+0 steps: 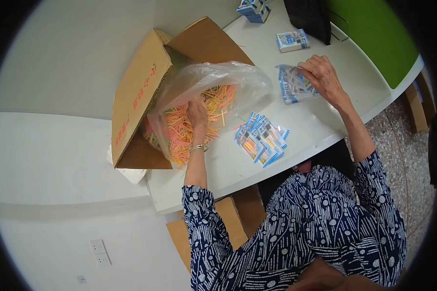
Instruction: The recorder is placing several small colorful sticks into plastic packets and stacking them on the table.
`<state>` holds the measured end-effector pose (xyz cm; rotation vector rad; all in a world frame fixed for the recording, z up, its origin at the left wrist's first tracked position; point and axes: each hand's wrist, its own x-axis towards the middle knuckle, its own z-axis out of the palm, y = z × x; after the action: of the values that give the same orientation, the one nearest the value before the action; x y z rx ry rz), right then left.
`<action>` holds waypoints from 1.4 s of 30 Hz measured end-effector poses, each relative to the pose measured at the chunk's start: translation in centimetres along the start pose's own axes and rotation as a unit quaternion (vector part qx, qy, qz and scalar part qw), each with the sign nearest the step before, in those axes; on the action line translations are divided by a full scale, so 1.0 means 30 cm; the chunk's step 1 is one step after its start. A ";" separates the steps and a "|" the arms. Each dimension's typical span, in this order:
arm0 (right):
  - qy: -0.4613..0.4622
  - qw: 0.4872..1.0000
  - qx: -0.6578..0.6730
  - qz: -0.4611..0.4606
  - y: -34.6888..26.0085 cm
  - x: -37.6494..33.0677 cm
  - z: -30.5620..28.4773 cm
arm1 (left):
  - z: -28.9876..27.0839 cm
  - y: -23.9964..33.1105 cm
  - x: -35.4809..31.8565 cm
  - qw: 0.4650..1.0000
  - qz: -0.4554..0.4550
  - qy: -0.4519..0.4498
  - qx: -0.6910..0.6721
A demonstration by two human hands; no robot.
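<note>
My left hand (197,114) reaches down among a heap of thin pink, orange, yellow and green straw-like sticks (179,131). They lie in a clear plastic liner bag (250,77) inside a cardboard box (140,97); my fingertips are hidden there. To the right, my right hand (321,77) pinches the upper edge of a small clear pouch with blue printing (294,87), just over the table. Between the two hands, several similar pouches (262,140) overlap in a loose pile, with coloured sticks showing through.
A blue-and-white pack (293,40) lies beyond my right hand, and stacked packs (254,10) stand at the far edge. A black bag (310,19) rests by the green panel (378,39). Another cardboard box (223,218) sits below the white table (233,172).
</note>
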<state>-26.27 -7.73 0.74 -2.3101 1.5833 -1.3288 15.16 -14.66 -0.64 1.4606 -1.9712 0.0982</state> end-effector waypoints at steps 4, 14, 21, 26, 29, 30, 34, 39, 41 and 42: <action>-0.025 0.995 -0.086 -0.032 -0.012 0.016 -0.010 | -0.018 0.008 0.022 0.991 -0.094 -0.032 -0.089; 0.033 0.993 -0.094 -0.067 -0.001 0.042 -0.008 | -0.053 0.090 0.030 0.912 -0.245 -0.070 -0.320; 0.102 0.989 -0.099 -0.051 0.007 0.065 0.005 | -0.025 0.113 0.037 0.808 -0.319 0.023 -0.495; 0.185 0.978 -0.068 -0.069 -0.031 0.086 -0.031 | -0.012 0.129 0.043 0.766 -0.344 0.064 -0.539; 0.241 0.968 -0.025 -0.062 -0.051 0.099 -0.039 | -0.010 0.079 0.046 0.916 -0.265 0.023 -0.301; 0.247 0.968 0.035 -0.028 -0.068 0.101 -0.039 | -0.012 0.046 0.044 0.984 -0.170 -0.016 -0.040; 0.169 0.937 0.279 0.124 -0.169 0.092 -0.040 | 0.015 -0.039 0.030 0.975 -0.165 0.060 -0.135; -0.072 0.858 0.478 0.172 -0.305 0.047 0.057 | -0.042 -0.055 0.009 0.872 -0.254 0.088 -0.410; -0.095 0.823 0.523 0.200 -0.289 0.007 0.137 | -0.017 0.114 0.037 0.798 -0.297 0.054 -0.521; -0.110 0.791 0.560 0.220 -0.288 -0.007 0.167 | -0.016 0.178 0.049 0.715 -0.334 0.031 -0.613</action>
<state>-16.55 -5.48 1.50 -1.1971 0.7604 -1.2564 10.49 -13.67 2.24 1.0252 -0.8419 -1.2233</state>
